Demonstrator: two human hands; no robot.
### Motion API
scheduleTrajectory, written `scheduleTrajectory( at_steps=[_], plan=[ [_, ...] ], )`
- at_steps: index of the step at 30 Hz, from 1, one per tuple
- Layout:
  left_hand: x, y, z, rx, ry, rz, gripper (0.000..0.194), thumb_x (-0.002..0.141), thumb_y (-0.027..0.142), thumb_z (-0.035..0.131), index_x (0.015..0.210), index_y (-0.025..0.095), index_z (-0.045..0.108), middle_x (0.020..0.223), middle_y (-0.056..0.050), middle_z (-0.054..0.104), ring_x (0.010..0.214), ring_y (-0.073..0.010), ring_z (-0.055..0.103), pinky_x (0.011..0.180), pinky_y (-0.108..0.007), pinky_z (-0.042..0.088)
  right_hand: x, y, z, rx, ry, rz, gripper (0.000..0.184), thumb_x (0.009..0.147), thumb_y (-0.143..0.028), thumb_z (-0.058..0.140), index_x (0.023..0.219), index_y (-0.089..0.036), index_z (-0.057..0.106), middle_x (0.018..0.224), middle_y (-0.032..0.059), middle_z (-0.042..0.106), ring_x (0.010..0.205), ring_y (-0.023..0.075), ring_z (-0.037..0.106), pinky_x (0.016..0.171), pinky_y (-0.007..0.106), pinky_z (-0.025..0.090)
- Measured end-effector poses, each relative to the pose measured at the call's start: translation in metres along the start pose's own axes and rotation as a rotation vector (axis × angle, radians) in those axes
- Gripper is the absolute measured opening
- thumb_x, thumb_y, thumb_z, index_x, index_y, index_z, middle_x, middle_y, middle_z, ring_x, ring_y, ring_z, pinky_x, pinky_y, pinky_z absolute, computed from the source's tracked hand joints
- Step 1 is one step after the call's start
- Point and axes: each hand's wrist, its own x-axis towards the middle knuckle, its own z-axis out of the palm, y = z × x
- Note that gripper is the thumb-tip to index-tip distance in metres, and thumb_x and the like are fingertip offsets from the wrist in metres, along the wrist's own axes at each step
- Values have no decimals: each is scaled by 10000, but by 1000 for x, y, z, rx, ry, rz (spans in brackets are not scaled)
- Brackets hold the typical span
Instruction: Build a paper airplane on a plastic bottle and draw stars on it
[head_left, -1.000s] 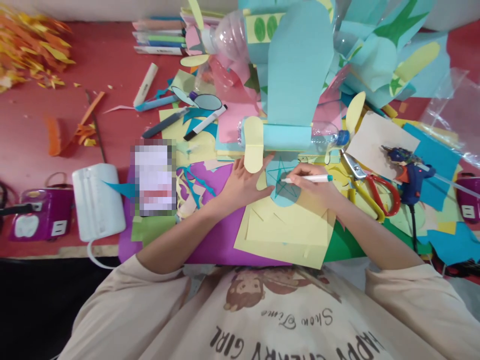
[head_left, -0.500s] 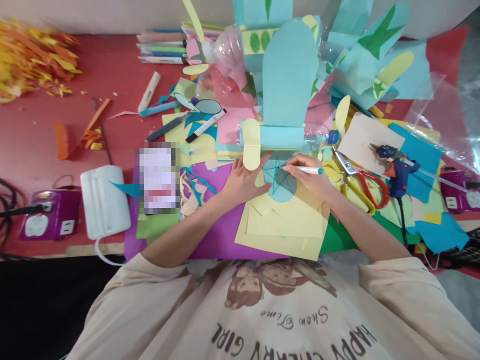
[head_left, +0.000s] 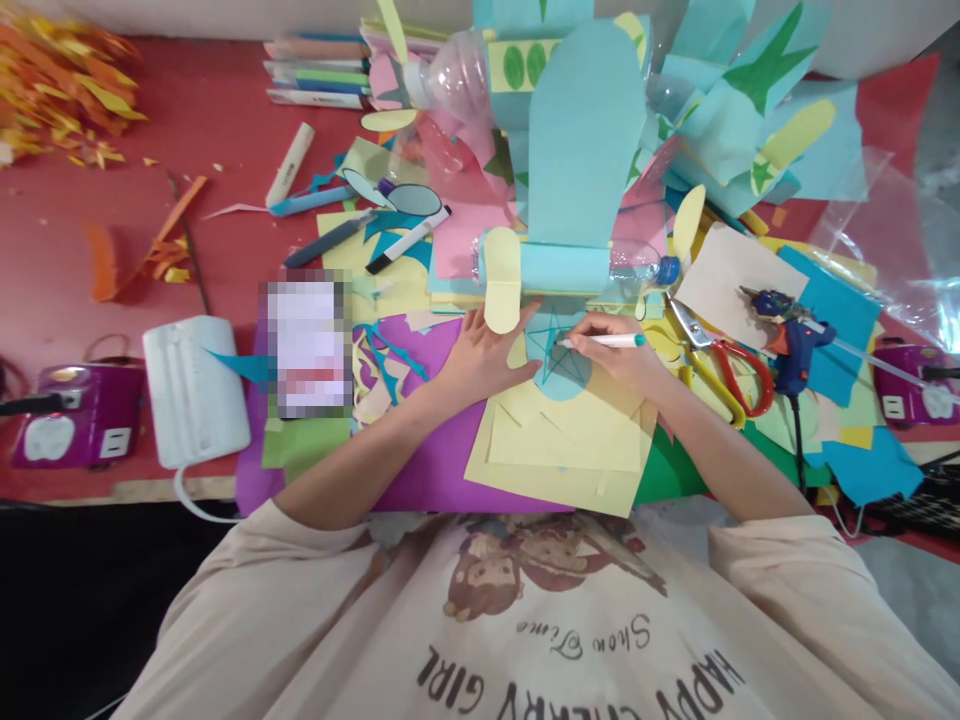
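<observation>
My right hand (head_left: 626, 362) is closed round a white marker with a teal cap (head_left: 604, 341), its tip on a light blue paper piece (head_left: 559, 368) that carries a drawn teal star. My left hand (head_left: 484, 357) lies flat with fingers stretched, pressing on the left edge of that blue piece. The blue piece rests on yellow sheets (head_left: 570, 450) over a purple sheet (head_left: 435, 460). Just beyond my hands lies a plastic bottle wrapped in light blue paper with yellow paper wings (head_left: 555, 268).
Red-handled scissors (head_left: 720, 360) and a blue glue gun (head_left: 791, 335) lie to the right. Markers (head_left: 409, 240) and paper scraps litter the far left. A white box (head_left: 193, 390) and purple power strips (head_left: 67, 415) sit at the left edge. Tall blue paper craft (head_left: 585, 130) stands behind.
My right hand has shifted the marker tip slightly up and left along the star's lines. The left hand stays pressed on the paper. The view has shifted a little.
</observation>
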Motion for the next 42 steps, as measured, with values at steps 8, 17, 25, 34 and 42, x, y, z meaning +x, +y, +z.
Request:
scheduleTrajectory(
  at_steps=[8, 17, 25, 34, 42],
  plan=[
    [-1, -1, 1, 9, 3, -1, 717, 859, 440, 587, 1505, 208, 380, 1433, -143, 545, 1351, -345, 479, 1122, -497, 337, -3, 0, -2, 28, -83, 11, 197, 824, -329, 641, 700, -175, 630, 676, -9, 633, 610, 103, 499, 582, 257, 344],
    [-1, 0, -2, -6, -35, -26, 715, 857, 439, 599, 1499, 201, 393, 1455, -138, 525, 1368, -361, 450, 1122, -492, 340, -3, -1, 1, 111, 0, 68, 228, 819, -367, 650, 700, -172, 648, 648, -8, 602, 586, 98, 462, 551, 253, 317],
    [-2, 0, -1, 4, -20, -3, 708, 869, 438, 586, 1507, 206, 382, 1465, -123, 519, 1362, -336, 463, 1132, -475, 333, -3, -3, 2, 16, 50, 4, 253, 857, -394, 637, 749, -167, 653, 629, -18, 581, 563, 86, 432, 526, 251, 280],
    [-2, 0, -3, -2, -31, -12, 704, 883, 459, 556, 1512, 200, 375, 1449, -142, 528, 1364, -360, 447, 1113, -495, 340, -5, -2, 0, 9, -56, -3, 211, 836, -334, 639, 710, -164, 651, 655, -13, 629, 584, 86, 490, 533, 239, 319],
    [-2, 0, -3, 8, -30, -4, 693, 883, 454, 557, 1496, 170, 401, 1424, -161, 544, 1352, -354, 463, 1113, -493, 343, -5, 0, 1, 76, -15, 21, 182, 826, -308, 641, 706, -171, 651, 656, -12, 629, 589, 93, 496, 546, 241, 338]
  ],
)
